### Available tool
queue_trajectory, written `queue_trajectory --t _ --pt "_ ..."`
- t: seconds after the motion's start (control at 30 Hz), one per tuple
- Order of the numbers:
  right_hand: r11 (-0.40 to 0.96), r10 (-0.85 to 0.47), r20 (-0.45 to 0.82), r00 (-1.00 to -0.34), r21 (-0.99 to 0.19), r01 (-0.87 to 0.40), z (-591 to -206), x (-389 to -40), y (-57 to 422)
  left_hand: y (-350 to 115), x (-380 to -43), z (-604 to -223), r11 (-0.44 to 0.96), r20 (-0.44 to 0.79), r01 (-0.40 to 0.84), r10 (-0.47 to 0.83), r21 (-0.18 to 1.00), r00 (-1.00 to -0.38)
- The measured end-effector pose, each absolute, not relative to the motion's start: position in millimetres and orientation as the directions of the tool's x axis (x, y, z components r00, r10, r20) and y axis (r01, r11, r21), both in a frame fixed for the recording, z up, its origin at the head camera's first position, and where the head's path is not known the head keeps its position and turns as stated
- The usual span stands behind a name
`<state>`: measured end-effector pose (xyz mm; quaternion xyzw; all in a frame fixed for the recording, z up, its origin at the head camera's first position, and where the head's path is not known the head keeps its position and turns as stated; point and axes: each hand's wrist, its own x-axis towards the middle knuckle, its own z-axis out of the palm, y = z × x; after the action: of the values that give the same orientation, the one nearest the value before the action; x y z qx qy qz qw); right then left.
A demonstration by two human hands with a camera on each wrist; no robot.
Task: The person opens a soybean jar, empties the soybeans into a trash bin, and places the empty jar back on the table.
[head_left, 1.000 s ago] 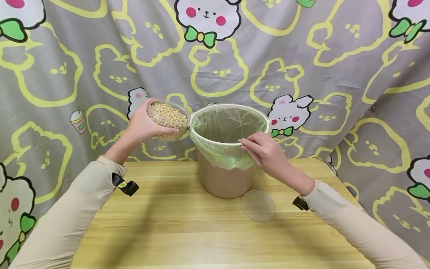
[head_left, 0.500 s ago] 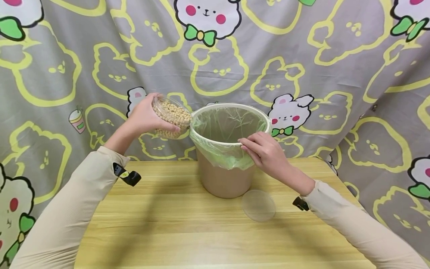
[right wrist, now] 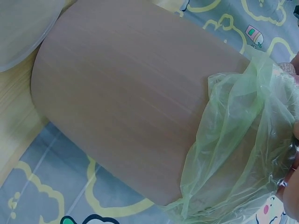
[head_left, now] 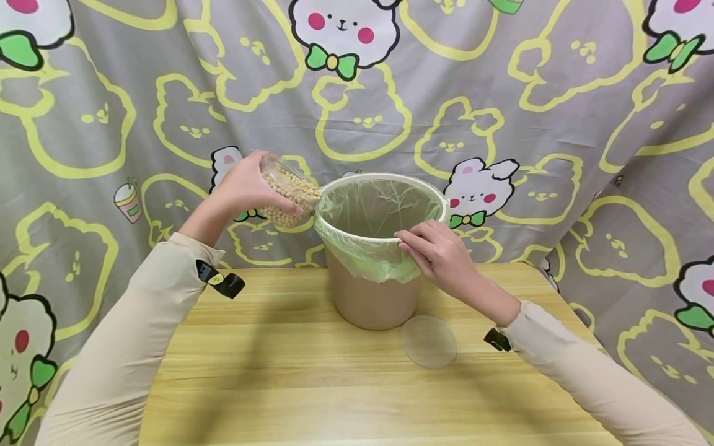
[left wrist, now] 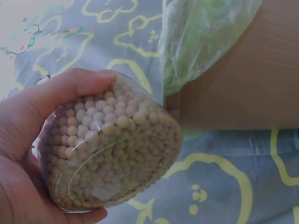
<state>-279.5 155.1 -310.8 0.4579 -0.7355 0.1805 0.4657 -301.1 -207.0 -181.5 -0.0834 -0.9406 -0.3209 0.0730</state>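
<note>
My left hand (head_left: 242,186) grips a clear round plastic jar of soybeans (head_left: 287,193), held in the air and tilted right. Its mouth is right at the left side of the rim of a brown trash bin (head_left: 375,306). From below, the left wrist view shows the jar's base (left wrist: 121,163) packed with pale round beans, thumb on one side and fingers on the other. A thin green bag (head_left: 370,263) lines the bin and folds over its white rim (head_left: 357,237). My right hand (head_left: 440,251) pinches the bin's near right rim, over the bag.
A round translucent lid (head_left: 428,342) lies flat on the wooden table (head_left: 301,390), just in front of the bin at right. Behind the table hangs a grey patterned curtain (head_left: 368,93). Each sleeve carries a black strap (head_left: 220,279) at the wrist.
My left hand has moved slightly right and tipped the jar further towards the bin, with beans sliding to its mouth. The right hand keeps its hold on the rim.
</note>
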Motion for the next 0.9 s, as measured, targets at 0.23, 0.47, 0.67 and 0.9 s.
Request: queue_trajectory --t 0.23,0.47,0.67,0.9 --pt "0.524 -0.497 0.854 -0.152 0.156 -0.837 -312 -280 155 -203 -302 -175 0.79 0.174 0.214 0.137 0.575 -0.975" --pt "0.525 -0.497 0.855 -0.15 0.158 -0.836 -312 -279 153 -202 -300 -173 0.772 0.17 0.228 0.157 0.593 -0.973" --pt "0.528 -0.491 0.859 -0.144 0.162 -0.834 -312 -278 153 -199 -300 -171 0.805 0.161 0.225 0.162 0.548 -0.974" --pt "0.525 -0.493 0.858 -0.142 0.164 -0.835 -313 -277 152 -194 -296 -168 0.823 0.149 0.211 0.154 0.528 -0.977"
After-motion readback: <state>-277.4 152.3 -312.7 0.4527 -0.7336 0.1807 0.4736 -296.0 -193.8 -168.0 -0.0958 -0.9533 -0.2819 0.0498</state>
